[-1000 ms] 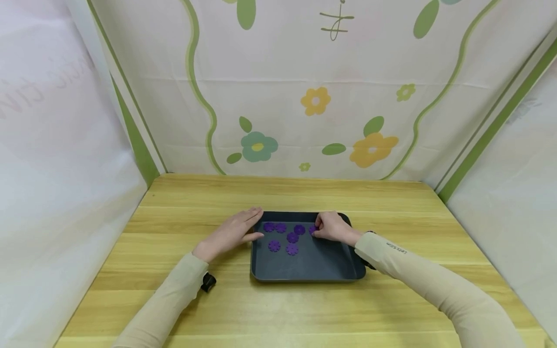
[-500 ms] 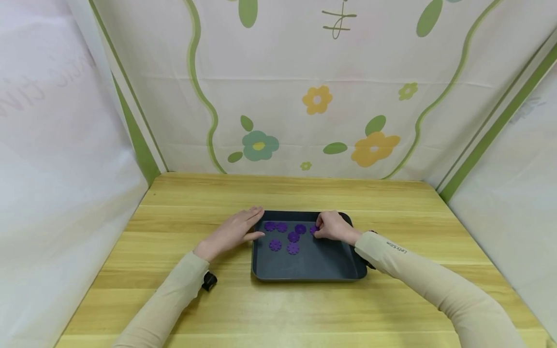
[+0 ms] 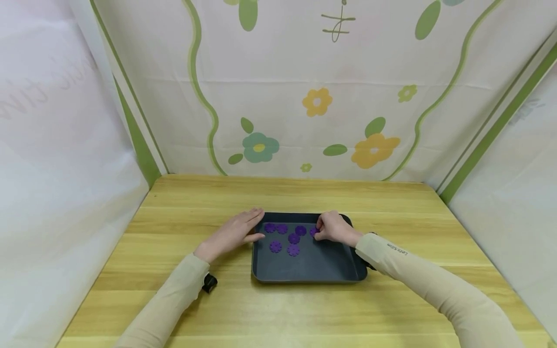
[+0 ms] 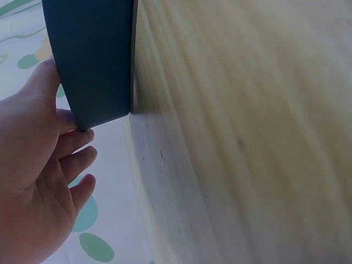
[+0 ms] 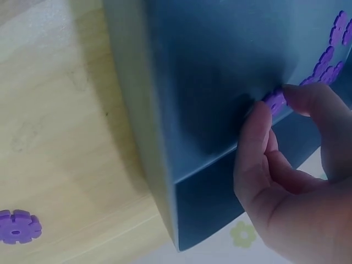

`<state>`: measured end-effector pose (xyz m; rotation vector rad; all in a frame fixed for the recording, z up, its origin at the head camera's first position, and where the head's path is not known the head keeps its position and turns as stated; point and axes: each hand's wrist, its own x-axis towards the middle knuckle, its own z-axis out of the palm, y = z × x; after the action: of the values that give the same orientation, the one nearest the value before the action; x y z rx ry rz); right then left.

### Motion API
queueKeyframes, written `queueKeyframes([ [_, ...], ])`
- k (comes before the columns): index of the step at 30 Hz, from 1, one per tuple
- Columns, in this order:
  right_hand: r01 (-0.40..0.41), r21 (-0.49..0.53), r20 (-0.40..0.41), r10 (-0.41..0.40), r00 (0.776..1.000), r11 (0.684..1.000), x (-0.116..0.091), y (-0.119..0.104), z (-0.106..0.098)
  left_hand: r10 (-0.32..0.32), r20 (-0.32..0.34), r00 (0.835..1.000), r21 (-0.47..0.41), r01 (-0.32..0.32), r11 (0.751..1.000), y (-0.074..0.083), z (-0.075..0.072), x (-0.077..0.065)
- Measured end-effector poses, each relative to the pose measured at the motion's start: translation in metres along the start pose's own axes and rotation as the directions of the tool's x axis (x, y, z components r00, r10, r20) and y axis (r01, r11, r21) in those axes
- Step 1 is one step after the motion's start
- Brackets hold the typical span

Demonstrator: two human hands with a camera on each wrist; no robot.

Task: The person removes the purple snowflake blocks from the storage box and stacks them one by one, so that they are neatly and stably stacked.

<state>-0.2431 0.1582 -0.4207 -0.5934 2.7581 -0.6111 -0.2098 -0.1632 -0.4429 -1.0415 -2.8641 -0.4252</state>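
Note:
In the head view, a dark grey tray (image 3: 309,270) holds several purple flower-shaped plastic discs (image 3: 293,250), mostly in its left half and toward the back. My right hand (image 3: 332,227) reaches over the right side and pinches one purple disc (image 5: 275,102) between thumb and index finger, close to the tray floor. My left hand (image 3: 235,232) rests at the tray's back left corner, fingers straight and thumb spread over the rim. In the left wrist view, the fingertips touch the tray's outer corner and the thumb tip is hidden behind its wall.
The tray stands on a wooden table (image 3: 209,193). Outside the tray, another purple disc (image 5: 19,225) lies on the tabletop in the right wrist view. White fabric (image 3: 278,96) printed with flowers walls off the back and both sides.
The camera view shifts slightly. Both hands and the discs otherwise keep their places, the right hand still pinching the same disc.

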Motion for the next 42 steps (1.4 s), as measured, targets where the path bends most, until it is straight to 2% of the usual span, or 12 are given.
queueKeyframes([
  [4,0.023,0.006,-0.010,-0.023,1.000,1.000,-0.003,0.002,0.000,-0.005,0.010,1.000,-0.012,0.005,1.000,0.001,0.001,0.000],
  [9,0.010,0.004,-0.033,-0.009,0.999,1.000,-0.006,0.003,-0.003,-0.002,0.008,1.000,-0.019,0.003,1.000,0.002,0.000,0.000],
  [23,0.030,-0.032,-0.126,-0.034,0.991,0.999,-0.023,0.018,-0.028,0.005,-0.007,1.000,-0.007,-0.006,1.000,0.002,0.000,-0.001],
  [34,0.004,-0.012,-0.129,-0.005,0.992,1.000,-0.035,0.027,-0.039,0.008,-0.018,1.000,0.010,-0.008,1.000,0.001,0.000,-0.003],
  [42,-0.042,-0.004,-0.150,0.041,0.988,0.999,-0.043,0.044,-0.052,0.014,-0.024,1.000,0.001,-0.014,1.000,0.004,-0.001,-0.001],
])
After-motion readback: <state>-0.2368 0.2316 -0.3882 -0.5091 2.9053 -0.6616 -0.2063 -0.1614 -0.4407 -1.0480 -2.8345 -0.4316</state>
